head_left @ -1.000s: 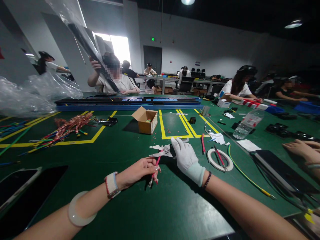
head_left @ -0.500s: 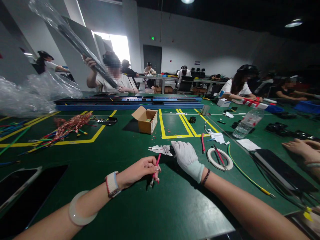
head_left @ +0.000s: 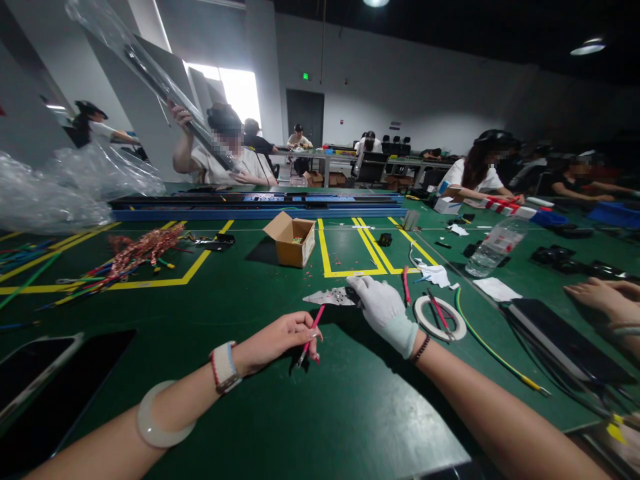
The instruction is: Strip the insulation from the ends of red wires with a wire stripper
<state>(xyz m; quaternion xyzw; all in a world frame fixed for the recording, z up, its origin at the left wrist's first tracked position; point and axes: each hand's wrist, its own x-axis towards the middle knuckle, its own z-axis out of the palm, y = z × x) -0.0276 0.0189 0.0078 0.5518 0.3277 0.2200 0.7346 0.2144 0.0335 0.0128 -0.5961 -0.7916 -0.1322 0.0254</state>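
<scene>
My left hand (head_left: 280, 340) is bare, with a watch and a pale bangle on the arm, and pinches a short red wire (head_left: 311, 333) just above the green table (head_left: 240, 407). My right hand (head_left: 383, 308) wears a white glove and is closed round the handles of a metal wire stripper (head_left: 334, 297), whose flat jaws point left and lie closed. The tool sits a little beyond and to the right of the wire's upper end.
A white tape roll (head_left: 440, 319) with red wires lies right of my gloved hand. An open cardboard box (head_left: 291, 240), a pile of coloured wires (head_left: 135, 257), a water bottle (head_left: 495, 248) and a phone (head_left: 35, 373) stand around. Another person's hands (head_left: 603, 297) rest at right.
The stripper's jaws were spread apart a second ago and are now closed. My right hand has shifted slightly right with the tool. My left hand holds the wire in nearly the same place.
</scene>
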